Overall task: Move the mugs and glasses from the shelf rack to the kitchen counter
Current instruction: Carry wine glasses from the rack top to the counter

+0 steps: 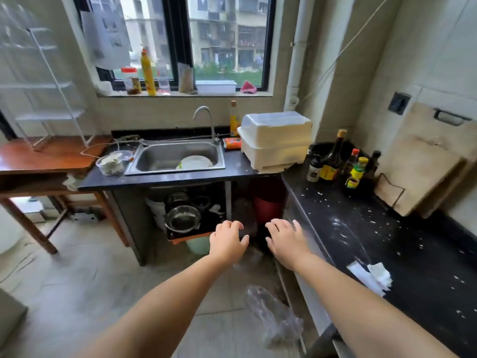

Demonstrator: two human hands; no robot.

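A white wire shelf rack (49,81) stands on a wooden table (51,153) at the far left; it is blurred and I cannot make out mugs or glasses on it. The dark kitchen counter (382,228) runs along the right side and round to the sink. My left hand (227,241) and my right hand (286,241) are stretched forward over the floor, side by side, fingers loosely spread, holding nothing. Both hands are well away from the rack and just left of the counter's edge.
A steel sink (178,156) holds a plate. A white lidded dish box (276,138) sits on the counter corner, with sauce bottles (335,161) and a cutting board (426,161) to its right. Crumpled paper (374,275) lies on the counter. Pots fill the space under the sink.
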